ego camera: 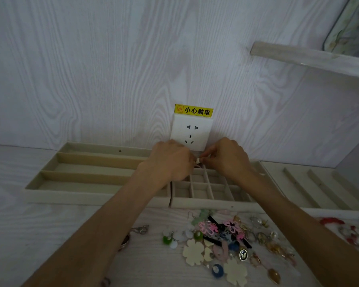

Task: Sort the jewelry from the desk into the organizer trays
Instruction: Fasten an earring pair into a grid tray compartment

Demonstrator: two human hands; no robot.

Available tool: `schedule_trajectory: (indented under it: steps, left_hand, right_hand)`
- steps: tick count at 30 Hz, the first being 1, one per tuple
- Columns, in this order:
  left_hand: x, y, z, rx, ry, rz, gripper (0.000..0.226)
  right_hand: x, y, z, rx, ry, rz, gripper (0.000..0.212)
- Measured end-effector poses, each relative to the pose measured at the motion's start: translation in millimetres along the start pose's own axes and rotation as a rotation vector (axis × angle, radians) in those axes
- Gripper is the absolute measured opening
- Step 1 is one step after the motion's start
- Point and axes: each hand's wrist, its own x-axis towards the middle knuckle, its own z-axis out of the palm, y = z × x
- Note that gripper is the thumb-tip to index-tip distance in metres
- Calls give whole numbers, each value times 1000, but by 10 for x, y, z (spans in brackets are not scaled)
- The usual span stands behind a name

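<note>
A: Step in hand? Looks like mid-placement. Both hands up at frame centre, over the back rows of the grid tray (212,190). Left hand (170,160) and right hand (226,157) meeting fingertip to fingertip, pinching one small white piece (197,161) between them. Prob an earring or stud, too small to tell.

B: Grip state?

A: Both grips closed on that white piece, fingers curled in. Piece held above the tray, not yet down in a cell. Pinkish bit just under it at the tray's back row, can't tell what.

B: Next move?

A: Judging only: lower into one small cell, then let go cleanly. Fine pinch, tiny target, so slow drop w/ the piece kept level. After that, back to the pile.

B: Containers?

A: Three trays along the wall, mid-frame. Long-slot tray (81,175) at centre left: slots look bare. Grid tray at centre: visible cells look bare too, back ones hidden by the hands. Third tray (311,189) at right w/ long dividers, nothing seen in it.

B: Rest of the jewelry?

A: Jewelry pile (226,239) on the table (13,224), lower centre-right: cream flowers, pink cutouts, green and blue beads, rings, gold bits. Silver clasp (141,229) lower centre, apart from it. Red pieces (333,221) at far right. So most of the job still ahead.
</note>
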Motion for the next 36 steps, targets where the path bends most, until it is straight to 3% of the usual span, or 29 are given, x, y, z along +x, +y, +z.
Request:
schedule_trajectory:
  steps: [6,15,21,27,36]
  left_hand:
    - [-1,-86,-105,-121,-18,-55,38]
    - [39,-105,-14,-87,-96,-51,38]
    - [18,-86,9,-85,-96,-25,39]
    - [-4,-86,-16,-116,-104,-3,39]
    - [43,-101,-38,-128,-132,-59,38]
  right_hand:
    - [-2,88,-182,162,-122,4,18]
    - [-76,83,-129,-12,-247,-29,49]
    - [-54,1,-165,-183,-245,-65,40]
    - [-110,-23,-195,-88,-159,-60,39]
    - [-94,-57,-169,-195,-77,-123,27]
